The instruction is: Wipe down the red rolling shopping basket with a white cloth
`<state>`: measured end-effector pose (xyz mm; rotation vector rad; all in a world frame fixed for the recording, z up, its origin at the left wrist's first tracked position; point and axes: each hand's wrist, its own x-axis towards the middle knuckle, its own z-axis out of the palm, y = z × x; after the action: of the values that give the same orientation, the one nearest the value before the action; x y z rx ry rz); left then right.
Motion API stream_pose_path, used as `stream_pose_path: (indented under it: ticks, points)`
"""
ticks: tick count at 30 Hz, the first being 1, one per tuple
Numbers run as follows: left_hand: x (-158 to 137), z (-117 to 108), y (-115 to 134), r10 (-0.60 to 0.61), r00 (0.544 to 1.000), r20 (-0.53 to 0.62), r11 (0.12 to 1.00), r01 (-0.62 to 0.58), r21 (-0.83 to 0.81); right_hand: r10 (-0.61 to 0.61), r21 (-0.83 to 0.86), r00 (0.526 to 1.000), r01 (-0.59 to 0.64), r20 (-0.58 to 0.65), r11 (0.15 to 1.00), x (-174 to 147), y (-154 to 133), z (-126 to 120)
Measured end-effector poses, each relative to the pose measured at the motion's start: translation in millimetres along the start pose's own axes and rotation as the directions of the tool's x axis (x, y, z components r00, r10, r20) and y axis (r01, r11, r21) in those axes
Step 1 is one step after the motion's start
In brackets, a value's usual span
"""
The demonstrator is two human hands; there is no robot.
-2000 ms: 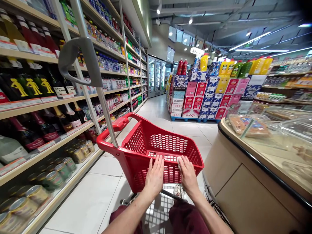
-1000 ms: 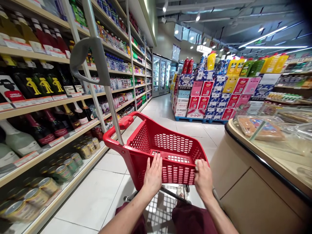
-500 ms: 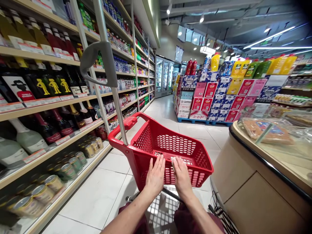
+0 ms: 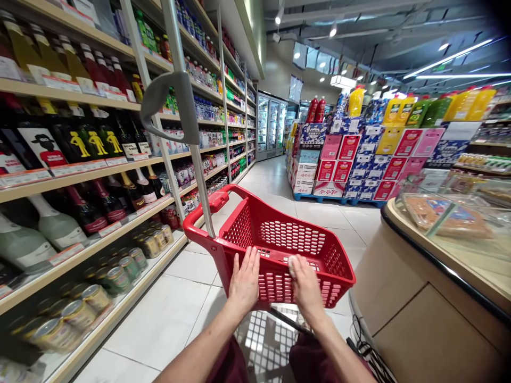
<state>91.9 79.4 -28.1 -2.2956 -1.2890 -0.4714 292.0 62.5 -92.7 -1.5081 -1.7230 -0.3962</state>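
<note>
A red plastic shopping basket cart (image 4: 243,213) with perforated walls stands in front of me, its long grey handle (image 4: 175,106) rising at the left. My left hand (image 4: 244,279) rests on the near side wall, fingers stretched out and fingertips at the rim. Farther right along the same rim is my right hand (image 4: 307,284), its fingers bent over the edge. A bit of crumpled white wipe (image 4: 293,264) shows at its thumb side, pressed against the rim. Most of the wipe is hidden under the fingers.
Shelves of bottles (image 4: 91,143) and cans (image 4: 96,298) line the left. A rounded beige counter (image 4: 403,271) with packaged food stands close on the right, black cables (image 4: 365,348) on the floor beside it. Stacked drink cartons (image 4: 351,154) stand ahead.
My hands have moved apart: the left slid leftward along the rim and the right slid rightward with the wipe. The whole view shifted slightly.
</note>
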Motion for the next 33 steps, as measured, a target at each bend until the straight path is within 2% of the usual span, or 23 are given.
stream_pose_path:
  ticks: [2,4,10,12,15,17,19,23,25,26,28,31,33]
  points:
    - [-1.5,-2.4,-9.7,-0.031,0.999,-0.01,0.999,0.031,0.012,0.118,-0.066,0.99,-0.122,-0.072,0.99,-4.3,17.2,-4.2]
    - [-3.4,-3.5,-14.5,-0.033,0.999,-0.01,0.999,0.033,0.021,0.164,-0.092,0.979,-0.176,-0.122,0.98,-4.1,20.6,-2.9]
    - [-5.8,-6.6,-19.8,-0.017,1.0,0.003,0.999,0.017,0.038,-0.076,0.066,0.997,0.075,0.015,0.995,20.5,-47.4,18.9]
    - [-6.5,-10.3,-28.1,-0.042,0.999,0.009,0.998,0.042,0.04,-0.066,0.065,0.998,0.065,0.011,0.996,18.8,-44.2,18.4]
    - [-9.9,-17.2,-42.9,-0.083,0.997,0.003,0.995,0.083,0.048,0.065,0.024,0.997,-0.063,-0.052,0.998,10.0,-22.7,16.2]
    - [-13.3,-22.2,-51.8,-0.101,0.995,-0.01,0.993,0.101,0.054,0.091,0.054,0.994,-0.088,-0.067,0.995,13.6,-29.0,20.9]
    - [-16.5,-27.5,-60.5,-0.124,0.992,-0.028,0.99,0.126,0.058,0.033,0.145,0.998,-0.026,-0.049,0.989,30.6,-64.9,30.3]
    - [-20.0,-38.7,-81.1,-0.207,0.972,-0.114,0.976,0.214,0.052,-0.106,0.313,0.994,0.11,-0.031,0.943,83.8,-167.7,44.5]
    - [-21.0,-42.5,-90.5,-0.239,0.96,-0.149,0.968,0.247,0.039,-0.162,0.347,0.986,0.163,-0.031,0.924,97.4,-189.5,44.7]
    - [-21.8,-43.4,-94.0,-0.246,0.957,-0.155,0.967,0.254,0.033,-0.174,0.35,0.984,0.174,-0.033,0.92,97.2,-187.7,43.2]
    - [-24.2,-43.0,-97.9,-0.246,0.958,-0.147,0.967,0.252,0.025,-0.147,0.328,0.988,0.151,-0.038,0.933,84.8,-163.3,38.7]
    - [-27.6,-39.4,-96.1,-0.245,0.961,-0.132,0.968,0.251,0.028,-0.016,0.236,0.999,0.025,-0.04,0.971,58.7,-113.5,32.3]
    - [-27.3,-37.1,-91.0,-0.243,0.962,-0.125,0.968,0.249,0.037,0.048,0.188,0.998,-0.041,-0.035,0.981,51.1,-102.8,31.5]
